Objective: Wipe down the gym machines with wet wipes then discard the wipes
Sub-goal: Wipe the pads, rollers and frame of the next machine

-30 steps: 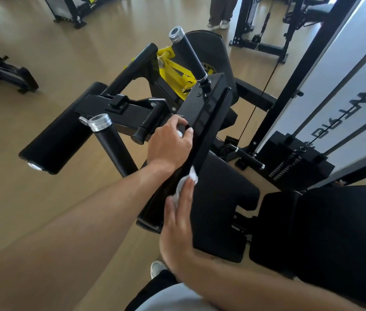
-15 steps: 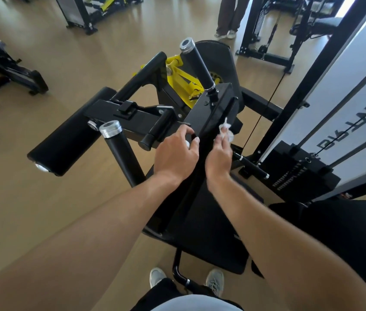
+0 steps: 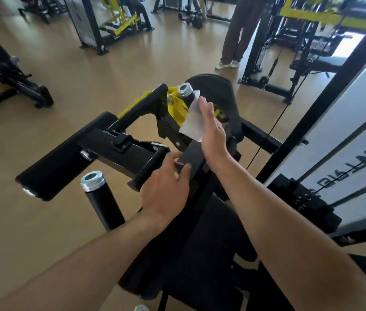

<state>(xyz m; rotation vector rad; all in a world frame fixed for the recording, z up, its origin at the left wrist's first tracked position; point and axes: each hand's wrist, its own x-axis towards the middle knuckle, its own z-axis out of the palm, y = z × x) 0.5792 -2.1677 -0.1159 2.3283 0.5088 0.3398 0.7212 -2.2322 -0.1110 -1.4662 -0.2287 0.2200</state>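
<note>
Filling mid-frame, the black machine [image 3: 105,142] bears both hands: the left hand [image 3: 166,191] grips its frame plate, and the right hand [image 3: 213,129], fingers straight, presses the white wipe [image 3: 192,124] against the upper handle [image 3: 185,89].

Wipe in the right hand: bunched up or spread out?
Spread out: the wipe shows as a flat white sheet, held by the open right hand against the far handle.

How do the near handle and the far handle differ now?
The near handle stands bare and untouched; the far handle is partly covered by a white wipe under the right hand. The near handle shows much of its grip; the far handle shows little but its cap. Both are black with silver caps.
</note>
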